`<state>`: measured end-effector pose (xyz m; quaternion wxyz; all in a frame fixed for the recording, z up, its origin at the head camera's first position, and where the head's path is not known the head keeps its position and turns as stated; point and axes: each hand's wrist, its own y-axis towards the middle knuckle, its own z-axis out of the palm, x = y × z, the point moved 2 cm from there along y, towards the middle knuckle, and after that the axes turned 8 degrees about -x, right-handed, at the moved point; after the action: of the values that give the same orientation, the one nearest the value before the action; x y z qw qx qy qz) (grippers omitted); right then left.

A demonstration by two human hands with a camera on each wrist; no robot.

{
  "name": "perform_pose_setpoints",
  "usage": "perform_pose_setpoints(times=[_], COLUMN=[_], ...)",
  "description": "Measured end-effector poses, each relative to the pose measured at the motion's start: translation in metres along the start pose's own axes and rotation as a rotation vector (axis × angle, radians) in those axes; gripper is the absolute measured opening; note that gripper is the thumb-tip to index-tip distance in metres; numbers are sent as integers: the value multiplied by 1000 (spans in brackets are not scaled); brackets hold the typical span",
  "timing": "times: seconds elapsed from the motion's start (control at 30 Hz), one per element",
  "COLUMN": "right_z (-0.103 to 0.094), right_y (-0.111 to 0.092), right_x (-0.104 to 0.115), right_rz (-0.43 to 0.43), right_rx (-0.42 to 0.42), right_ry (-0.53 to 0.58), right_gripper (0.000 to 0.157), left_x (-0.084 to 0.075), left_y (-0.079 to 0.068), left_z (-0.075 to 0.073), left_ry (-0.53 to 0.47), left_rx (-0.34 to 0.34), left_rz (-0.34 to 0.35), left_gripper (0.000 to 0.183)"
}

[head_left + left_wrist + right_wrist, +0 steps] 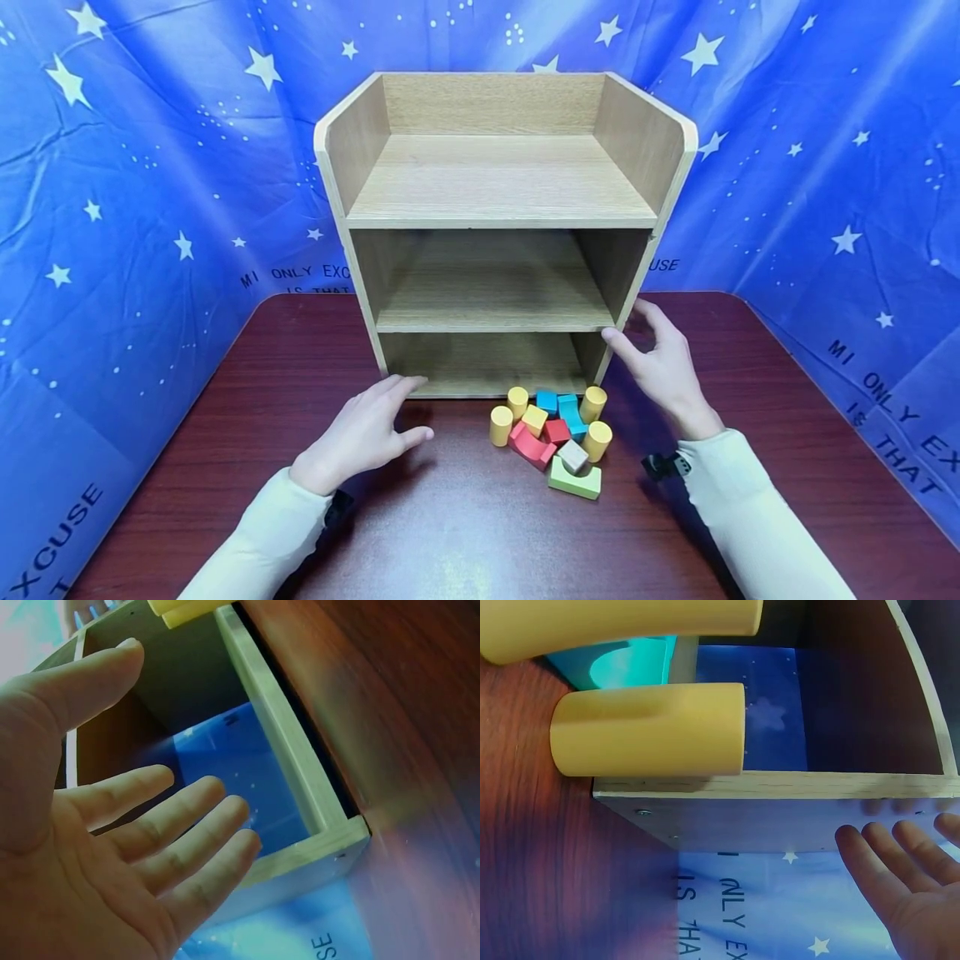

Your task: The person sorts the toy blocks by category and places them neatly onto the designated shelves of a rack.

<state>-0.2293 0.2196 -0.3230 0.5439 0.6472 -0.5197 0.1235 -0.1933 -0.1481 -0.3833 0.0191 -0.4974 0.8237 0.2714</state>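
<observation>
A light wooden shelf unit [495, 187] with three levels stands upright on the table. Beside its lower left front corner, my left hand [356, 437] hovers with fingers spread and holds nothing. My right hand [666, 371] is at the unit's right side panel, thumb by the front edge; its fingers look extended in the right wrist view, and contact is unclear. Before the bottom level lie toy blocks: several yellow cylinders [501, 426], a red arch block [531, 447], a teal arch block [572, 417], a green arch block [573, 482] and several small cubes [572, 457].
The dark red-brown table [420, 525] extends around the unit and blocks. Behind and at both sides hangs a blue curtain [165, 167] with white stars and lettering. Yellow cylinders [649, 731] stand close to the unit's front right corner.
</observation>
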Motion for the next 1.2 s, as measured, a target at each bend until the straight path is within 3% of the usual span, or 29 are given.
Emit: perform_pose_setpoints(times=[0.2,0.83,1.2], right_z=[0,0,1], right_y=[1,4,4], right_x=[11,7,7], right_rz=[-9,-34,-44], right_rx=[-11,-17,-29], right_ry=[41,77,71], right_gripper=[40,39,38], left_x=[-6,-22,-32], left_y=[2,13,19], left_z=[4,22,31], left_ry=[-48,-219,-360], left_rx=[-12,-12,15], left_rz=[28,83,57], left_gripper=[64,61,60])
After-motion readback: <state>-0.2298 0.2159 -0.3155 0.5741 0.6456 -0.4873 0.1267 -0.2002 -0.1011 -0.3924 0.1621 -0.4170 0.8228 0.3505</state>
